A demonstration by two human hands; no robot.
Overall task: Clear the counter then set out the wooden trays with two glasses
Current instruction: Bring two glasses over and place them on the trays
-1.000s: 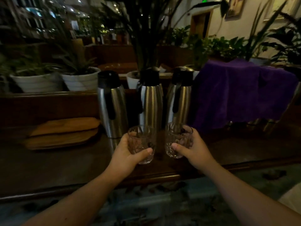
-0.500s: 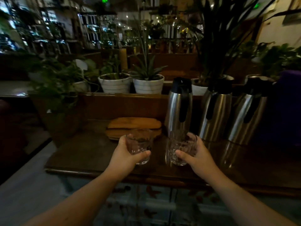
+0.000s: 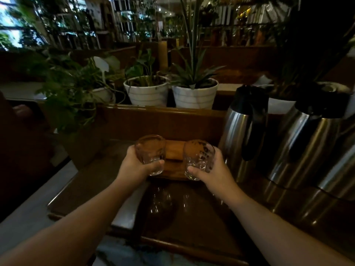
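Observation:
My left hand point(image 3: 134, 166) grips a clear patterned glass point(image 3: 150, 153), and my right hand point(image 3: 212, 174) grips a second glass point(image 3: 197, 158). Both glasses are upright and held side by side just above the stacked wooden trays point(image 3: 174, 150), which lie on the dark wooden counter point(image 3: 192, 214) against its back panel. The glasses and hands hide most of the trays. The glasses' reflections show on the glossy counter below them.
Two steel thermos jugs with black tops stand right of the trays: one close point(image 3: 244, 129), one farther right point(image 3: 307, 143). White plant pots point(image 3: 148, 91) point(image 3: 195, 94) sit on the ledge behind. A leafy plant point(image 3: 71, 93) hangs at the left. The counter's left end point(image 3: 63, 191) is near.
My view and both hands have swung left along the counter. The glasses now hover over the wooden trays, which were off to the left before; the purple cloth has left the view.

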